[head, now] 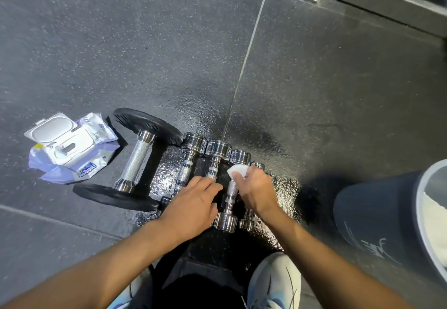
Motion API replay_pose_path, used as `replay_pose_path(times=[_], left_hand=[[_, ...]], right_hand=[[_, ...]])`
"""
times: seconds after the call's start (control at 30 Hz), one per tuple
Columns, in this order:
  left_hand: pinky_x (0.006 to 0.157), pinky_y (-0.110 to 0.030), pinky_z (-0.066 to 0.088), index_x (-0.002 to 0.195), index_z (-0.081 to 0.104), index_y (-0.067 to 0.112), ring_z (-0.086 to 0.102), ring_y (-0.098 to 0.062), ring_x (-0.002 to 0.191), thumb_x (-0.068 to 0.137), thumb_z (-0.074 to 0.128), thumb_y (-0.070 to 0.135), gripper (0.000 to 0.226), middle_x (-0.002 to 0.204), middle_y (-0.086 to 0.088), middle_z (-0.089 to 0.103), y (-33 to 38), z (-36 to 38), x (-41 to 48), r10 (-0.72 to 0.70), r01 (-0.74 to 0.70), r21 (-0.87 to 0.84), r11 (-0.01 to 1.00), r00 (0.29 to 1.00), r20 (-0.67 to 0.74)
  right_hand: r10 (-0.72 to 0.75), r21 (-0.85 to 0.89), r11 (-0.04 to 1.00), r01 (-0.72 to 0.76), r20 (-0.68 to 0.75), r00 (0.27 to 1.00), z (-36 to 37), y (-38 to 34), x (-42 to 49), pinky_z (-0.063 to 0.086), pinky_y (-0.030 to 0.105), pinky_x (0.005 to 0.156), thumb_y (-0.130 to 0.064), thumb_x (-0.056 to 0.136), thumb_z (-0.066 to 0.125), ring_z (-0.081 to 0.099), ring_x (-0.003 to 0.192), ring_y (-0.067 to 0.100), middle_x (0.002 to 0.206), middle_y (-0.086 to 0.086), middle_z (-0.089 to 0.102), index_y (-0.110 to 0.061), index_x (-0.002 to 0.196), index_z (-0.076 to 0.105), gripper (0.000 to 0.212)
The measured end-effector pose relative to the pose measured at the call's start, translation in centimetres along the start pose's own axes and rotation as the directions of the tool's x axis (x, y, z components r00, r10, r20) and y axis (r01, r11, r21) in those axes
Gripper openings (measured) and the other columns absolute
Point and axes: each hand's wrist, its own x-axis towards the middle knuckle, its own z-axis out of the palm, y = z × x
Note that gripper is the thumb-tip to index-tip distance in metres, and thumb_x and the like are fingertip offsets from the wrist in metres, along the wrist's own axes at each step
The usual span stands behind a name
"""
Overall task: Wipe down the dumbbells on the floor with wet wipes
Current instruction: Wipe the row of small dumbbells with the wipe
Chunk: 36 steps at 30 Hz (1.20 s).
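Head view: four chrome dumbbells (219, 149) lie side by side on the rubber floor (314, 90). The left hand (193, 208) rests on the two left ones, fingers relaxed. The right hand (256, 192) pinches a wet wipe (238, 171) at the third one's far end. Left of them lie a black-plated dumbbell (139, 158) and, farther left, the open wipes pack (70, 149).

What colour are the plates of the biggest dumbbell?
Black plates; the head view shows them.

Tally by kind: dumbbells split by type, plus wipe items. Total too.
Chrome dumbbells: 4
Black-plate dumbbell: 1
Wet wipes pack: 1
Wipe, pinched in the right hand: 1
Total: 7
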Motion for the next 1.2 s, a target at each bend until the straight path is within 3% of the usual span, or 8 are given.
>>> replay_pose_path(times=[0.13, 0.27, 0.4, 0.6, 0.87, 1.03, 1.13, 1.2], left_hand=[[0.110, -0.034, 0.040, 0.145, 0.047, 0.020, 0.038, -0.014, 0.129, 0.099, 0.053, 0.030, 0.047, 0.135, 0.006, 0.049, 0.1, -0.1, 0.0, -0.002, 0.002, -0.008, 1.000, 1.000, -0.005], [0.108, -0.035, 0.043, 0.142, 0.049, 0.020, 0.039, -0.015, 0.127, 0.098, 0.054, 0.029, 0.044, 0.134, 0.006, 0.050, 0.1, -0.2, 0.2, -0.004, 0.004, -0.015, 1.000, 1.000, -0.011], [0.107, -0.036, 0.044, 0.139, 0.051, 0.019, 0.039, -0.015, 0.126, 0.098, 0.055, 0.029, 0.043, 0.132, 0.005, 0.051, 0.1, -0.2, 0.2, 0.001, -0.001, -0.020, 1.000, 1.000, -0.012], [0.106, -0.037, 0.045, 0.141, 0.049, 0.020, 0.037, -0.014, 0.128, 0.098, 0.055, 0.030, 0.044, 0.133, 0.006, 0.048, -0.1, 0.0, 0.1, 0.000, 0.000, -0.013, 1.000, 1.000, 0.006], [0.105, -0.036, 0.044, 0.136, 0.051, 0.022, 0.037, -0.013, 0.126, 0.097, 0.056, 0.031, 0.040, 0.131, 0.007, 0.049, 0.0, -0.1, 0.1, -0.008, 0.008, -0.022, 1.000, 1.000, -0.006], [0.106, -0.036, 0.044, 0.139, 0.050, 0.022, 0.037, -0.013, 0.128, 0.098, 0.055, 0.031, 0.042, 0.134, 0.007, 0.048, 0.0, -0.1, 0.1, -0.006, 0.006, -0.016, 1.000, 1.000, -0.001], [0.104, -0.038, 0.045, 0.139, 0.050, 0.020, 0.038, -0.015, 0.127, 0.098, 0.055, 0.031, 0.043, 0.133, 0.006, 0.049, -0.1, 0.0, 0.1, 0.000, 0.000, -0.013, 1.000, 1.000, 0.005], [0.104, -0.038, 0.045, 0.140, 0.050, 0.020, 0.038, -0.015, 0.126, 0.097, 0.056, 0.030, 0.044, 0.132, 0.006, 0.049, -0.1, 0.0, 0.1, -0.001, 0.001, -0.018, 1.000, 1.000, 0.000]], right_hand=[[0.021, 0.039, 0.999, -0.022, 0.026, 0.999, 0.4, 0.2, -0.2, 0.035, 0.016, 0.039, -0.053, 0.101, 0.049, 0.057, 0.056, 0.013, 0.075, 0.001, 0.064, -0.009, 0.093, 0.060, 0.046], [0.018, -0.030, 0.999, -0.013, 0.164, 0.986, 1.0, 0.9, -1.9, 0.042, 0.029, 0.066, -0.053, 0.096, 0.056, 0.056, 0.075, 0.024, 0.080, 0.002, 0.058, -0.015, 0.084, 0.055, 0.040], [0.038, -0.026, 0.999, -0.033, 0.229, 0.973, 0.7, 0.9, -1.9, 0.039, 0.025, 0.056, -0.052, 0.092, 0.063, 0.055, 0.071, 0.022, 0.067, -0.003, 0.051, -0.021, 0.065, 0.048, 0.044], [0.177, 0.002, 0.984, -0.177, 0.062, 0.982, -0.2, -1.2, 1.3, 0.025, 0.015, 0.026, -0.056, 0.090, 0.066, 0.048, 0.045, 0.011, 0.062, -0.003, 0.055, -0.008, 0.084, 0.060, 0.049], [0.044, -0.079, 0.996, -0.028, 0.208, 0.977, 0.8, 0.4, -2.5, 0.053, 0.039, 0.074, -0.055, 0.091, 0.061, 0.061, 0.079, 0.028, 0.082, 0.004, 0.060, -0.017, 0.082, 0.056, 0.039], [0.030, -0.026, 0.999, -0.025, 0.190, 0.981, 0.3, 0.5, -3.5, 0.054, 0.039, 0.079, -0.060, 0.091, 0.059, 0.062, 0.084, 0.026, 0.088, 0.003, 0.060, -0.016, 0.094, 0.053, 0.044], [-0.018, -0.163, 0.986, 0.031, 0.080, 0.997, -0.1, 0.0, -2.9, 0.052, 0.028, 0.055, -0.062, 0.098, 0.045, 0.063, 0.068, 0.020, 0.080, 0.001, 0.057, -0.010, 0.113, 0.056, 0.055], [-0.052, -0.186, 0.981, 0.055, 0.019, 0.998, -0.6, -0.6, -2.1, 0.054, 0.030, 0.057, -0.060, 0.100, 0.043, 0.066, 0.070, 0.026, 0.082, 0.007, 0.062, -0.007, 0.110, 0.059, 0.056]])
